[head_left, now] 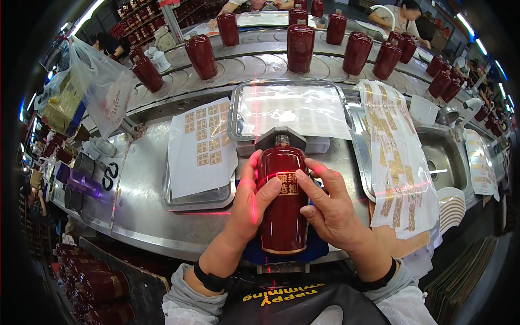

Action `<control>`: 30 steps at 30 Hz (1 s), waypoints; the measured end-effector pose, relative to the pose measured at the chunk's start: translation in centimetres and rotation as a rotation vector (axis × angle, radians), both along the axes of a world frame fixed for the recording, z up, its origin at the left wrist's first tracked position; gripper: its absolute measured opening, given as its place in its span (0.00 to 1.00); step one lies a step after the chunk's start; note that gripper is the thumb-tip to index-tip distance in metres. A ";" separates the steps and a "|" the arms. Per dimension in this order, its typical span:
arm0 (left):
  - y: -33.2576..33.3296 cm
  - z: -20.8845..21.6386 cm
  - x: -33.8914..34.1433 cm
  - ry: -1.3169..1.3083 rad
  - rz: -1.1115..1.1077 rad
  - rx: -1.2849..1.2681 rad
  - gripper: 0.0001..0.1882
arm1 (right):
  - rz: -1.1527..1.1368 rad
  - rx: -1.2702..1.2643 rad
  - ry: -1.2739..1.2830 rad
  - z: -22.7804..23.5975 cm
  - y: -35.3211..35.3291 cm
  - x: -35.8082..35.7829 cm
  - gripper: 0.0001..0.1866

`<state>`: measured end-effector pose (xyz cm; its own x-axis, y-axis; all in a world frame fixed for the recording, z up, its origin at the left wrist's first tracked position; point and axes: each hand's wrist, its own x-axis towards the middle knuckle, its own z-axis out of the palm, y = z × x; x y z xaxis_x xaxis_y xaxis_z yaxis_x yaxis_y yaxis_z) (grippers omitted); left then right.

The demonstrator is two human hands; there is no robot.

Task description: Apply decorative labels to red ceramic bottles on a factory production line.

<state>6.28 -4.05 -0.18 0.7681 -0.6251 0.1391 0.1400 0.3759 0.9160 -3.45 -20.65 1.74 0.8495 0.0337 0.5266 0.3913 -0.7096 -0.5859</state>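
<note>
A glossy dark red bottle point(283, 219) lies before me, its neck toward a dark angular holder point(295, 138) and its gold-rimmed base toward me. Red laser lines cross it. A square gold decal point(288, 184) sits on its upper front. My left hand point(246, 200) is wrapped round the bottle's left side, thumb pressed on the decal's left edge. My right hand point(336, 208) is at the right side, one fingertip on the decal's upper right and the other fingers bent along the bottle. Blue cloth point(319, 250) shows beneath the bottle.
A white sheet of gold decals point(203, 146) lies left on a tray. Beyond the holder stands a clear-covered tray point(292, 111). Decal strips point(398, 162) hang beside a sink point(447, 157) at right. Scissors point(110, 176) lie far left. Red bottles point(300, 46) line a conveyor; co-workers sit beyond.
</note>
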 end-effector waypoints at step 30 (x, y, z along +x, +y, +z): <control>-0.3 1.0 0.1 0.026 -0.035 0.035 0.40 | 0.055 -0.090 0.136 7.3 -2.5 4.3 0.14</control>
<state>6.42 -4.39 0.85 0.7490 -0.6554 0.0968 0.1766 0.3383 0.9243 0.83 -23.14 9.02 0.9082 0.1244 0.3997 0.3528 -0.7414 -0.5709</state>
